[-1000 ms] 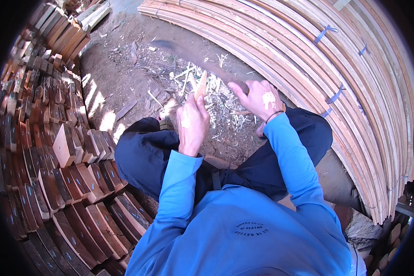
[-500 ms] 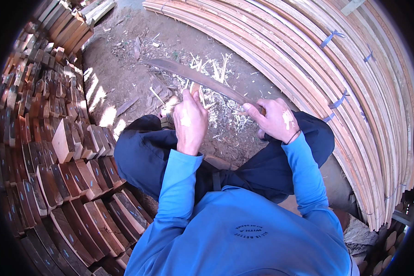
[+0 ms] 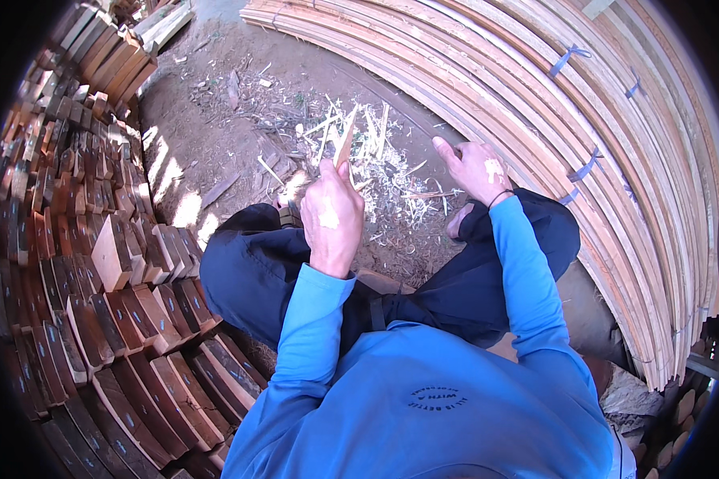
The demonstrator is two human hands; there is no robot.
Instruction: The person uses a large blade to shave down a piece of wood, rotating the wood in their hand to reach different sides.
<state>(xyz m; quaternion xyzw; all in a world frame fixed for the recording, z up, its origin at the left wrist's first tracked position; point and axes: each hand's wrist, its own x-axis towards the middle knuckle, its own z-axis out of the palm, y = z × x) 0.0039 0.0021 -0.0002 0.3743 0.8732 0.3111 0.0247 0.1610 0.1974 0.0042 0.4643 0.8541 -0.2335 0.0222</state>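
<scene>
In my left hand [image 3: 332,215], closed in a fist, is a narrow piece of wood [image 3: 347,140] that tapers to a point and sticks up past my thumb. My right hand [image 3: 475,169] is wrapped round the handle of a machete, which the hand itself mostly covers. The machete's blade [image 3: 403,113] runs up and left from the hand and shows as a thin dark strip beside the stacked planks. Blade and wood are apart. Below both hands, pale wood shavings [image 3: 387,180] lie heaped on the dirt ground.
Long curved planks [image 3: 487,88], bundled with blue ties, line the right side. On my left rise stacks of short brown wood pieces [image 3: 128,327]. My bent legs in dark trousers [image 3: 252,263] frame the shavings. A grey rock [image 3: 627,399] is at lower right.
The machete has swung up and away from the wood piece, its blade now seen nearly edge-on. My right hand has risen slightly to the upper right. The wood in my left hand shows more fully.
</scene>
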